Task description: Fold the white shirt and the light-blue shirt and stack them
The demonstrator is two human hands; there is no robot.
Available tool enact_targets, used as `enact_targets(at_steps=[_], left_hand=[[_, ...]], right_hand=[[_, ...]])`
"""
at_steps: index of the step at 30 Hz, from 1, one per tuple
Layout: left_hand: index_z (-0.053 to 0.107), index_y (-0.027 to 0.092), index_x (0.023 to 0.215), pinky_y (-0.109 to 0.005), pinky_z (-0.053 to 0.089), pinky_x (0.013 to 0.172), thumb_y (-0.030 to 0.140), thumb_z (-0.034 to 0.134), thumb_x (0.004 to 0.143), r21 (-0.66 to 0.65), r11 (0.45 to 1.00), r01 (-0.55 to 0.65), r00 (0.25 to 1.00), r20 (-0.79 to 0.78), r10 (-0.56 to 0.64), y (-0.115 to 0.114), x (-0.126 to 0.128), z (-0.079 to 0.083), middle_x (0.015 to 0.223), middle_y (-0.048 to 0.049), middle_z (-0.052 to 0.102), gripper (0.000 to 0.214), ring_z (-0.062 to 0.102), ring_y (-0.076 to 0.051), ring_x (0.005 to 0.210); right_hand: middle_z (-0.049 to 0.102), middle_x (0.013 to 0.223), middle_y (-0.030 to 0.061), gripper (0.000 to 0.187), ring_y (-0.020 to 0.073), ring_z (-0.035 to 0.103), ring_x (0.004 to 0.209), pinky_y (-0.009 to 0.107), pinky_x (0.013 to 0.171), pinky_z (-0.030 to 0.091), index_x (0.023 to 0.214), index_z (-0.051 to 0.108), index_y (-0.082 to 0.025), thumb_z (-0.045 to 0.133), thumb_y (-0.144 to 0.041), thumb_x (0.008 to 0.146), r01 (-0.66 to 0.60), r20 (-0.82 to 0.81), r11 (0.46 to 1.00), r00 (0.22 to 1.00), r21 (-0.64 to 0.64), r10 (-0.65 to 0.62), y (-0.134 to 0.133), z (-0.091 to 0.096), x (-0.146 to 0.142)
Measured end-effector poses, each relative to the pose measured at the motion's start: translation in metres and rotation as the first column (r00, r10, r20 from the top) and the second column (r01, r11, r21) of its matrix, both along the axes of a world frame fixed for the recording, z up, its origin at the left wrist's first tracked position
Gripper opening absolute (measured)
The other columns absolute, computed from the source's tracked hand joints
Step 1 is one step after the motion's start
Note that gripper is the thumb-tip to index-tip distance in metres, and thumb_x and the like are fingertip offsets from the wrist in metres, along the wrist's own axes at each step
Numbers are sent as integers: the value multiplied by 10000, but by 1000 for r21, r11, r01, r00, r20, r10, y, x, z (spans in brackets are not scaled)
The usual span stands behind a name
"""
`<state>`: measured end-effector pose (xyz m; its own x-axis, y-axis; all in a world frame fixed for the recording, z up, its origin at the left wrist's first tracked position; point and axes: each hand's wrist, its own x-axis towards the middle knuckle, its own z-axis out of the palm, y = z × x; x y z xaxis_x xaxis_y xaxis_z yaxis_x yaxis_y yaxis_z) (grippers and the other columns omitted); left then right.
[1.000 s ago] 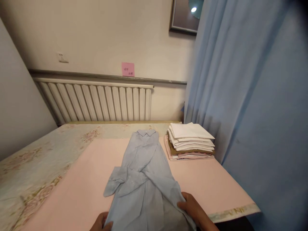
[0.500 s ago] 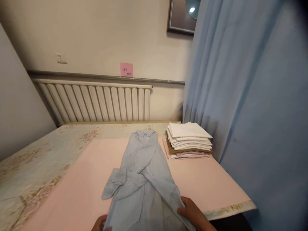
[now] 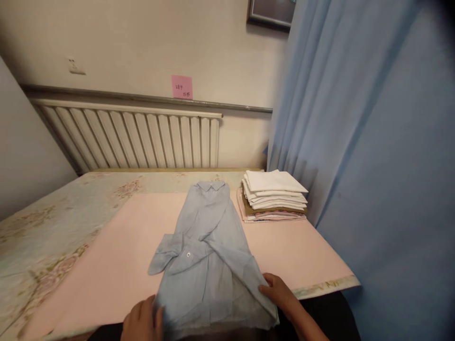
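Note:
A light blue collared shirt (image 3: 209,265) lies lengthwise in front of me, its collar at the far end. Its sleeves are folded in across the body, and one cuff with a button sticks out past the left side. At the near left edge, my left hand (image 3: 142,319) is closed on the shirt fabric, thumb toward the cloth. My right hand (image 3: 279,293) pinches the right edge close to the hem between thumb and fingers. The hem hangs at the near side, slightly blurred.
A pink cloth (image 3: 117,265) covers part of the floral-patterned bed sheet (image 3: 46,237). To the right of the shirt stands a stack of folded clothes (image 3: 273,199), white on top. A blue curtain (image 3: 373,166) borders the right side, and a radiator (image 3: 142,137) runs along the wall behind.
My view has tilted down a little, so the hem and more of both hands show. Both hands remain at the shirt's near edges; the shirt keeps its folded shape.

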<state>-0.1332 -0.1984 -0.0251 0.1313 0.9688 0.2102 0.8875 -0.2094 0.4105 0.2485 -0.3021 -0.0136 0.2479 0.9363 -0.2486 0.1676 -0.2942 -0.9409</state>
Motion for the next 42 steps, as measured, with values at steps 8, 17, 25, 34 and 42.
enact_targets(at_steps=[8, 17, 25, 34, 42], left_hand=[[610, 236, 1040, -300, 487, 853, 360, 379, 900, -190, 934, 303, 940, 218, -261, -48, 71, -13, 1038, -54, 694, 297, 650, -191, 956], [601, 239, 1030, -290, 496, 790, 303, 398, 907, -32, 909, 416, 893, 205, -401, -59, 95, -15, 1015, -66, 664, 246, 641, -188, 915], [595, 225, 1019, -286, 489, 780, 247, 356, 923, 58, 874, 482, 852, 201, -484, -55, 112, 1, 979, -84, 633, 258, 612, -180, 887], [587, 220, 977, -271, 474, 762, 155, 364, 877, 7, 885, 465, 862, 227, -454, -53, 117, 8, 927, -62, 609, 252, 599, -167, 845], [587, 207, 975, -289, 467, 772, 151, 355, 877, -45, 893, 447, 871, 250, -424, -50, 115, 8, 935, -65, 600, 258, 593, -177, 852]], right_hand=[[650, 721, 12, 198, 179, 579, 725, 250, 644, 422, 772, 629, -171, 511, -280, 656, 57, 171, 998, 984, -17, -54, -4, -4, 4], [560, 626, -21, 201, 142, 489, 621, 235, 591, 363, 792, 649, -183, 513, -271, 674, 138, 327, 990, 936, -7, -128, -3, -1, 8], [599, 678, -7, 220, 153, 522, 660, 249, 630, 373, 773, 652, -188, 520, -360, 735, 158, 458, 987, 875, 39, -158, 15, 11, -1], [632, 787, 25, 180, 181, 572, 739, 273, 702, 424, 862, 634, -193, 526, -238, 724, 170, 557, 964, 790, 205, -257, 41, 18, -21], [560, 845, 52, 262, 199, 500, 856, 306, 765, 402, 928, 596, -188, 431, -53, 776, -132, 784, 895, 548, 426, -292, 28, 16, -35]])
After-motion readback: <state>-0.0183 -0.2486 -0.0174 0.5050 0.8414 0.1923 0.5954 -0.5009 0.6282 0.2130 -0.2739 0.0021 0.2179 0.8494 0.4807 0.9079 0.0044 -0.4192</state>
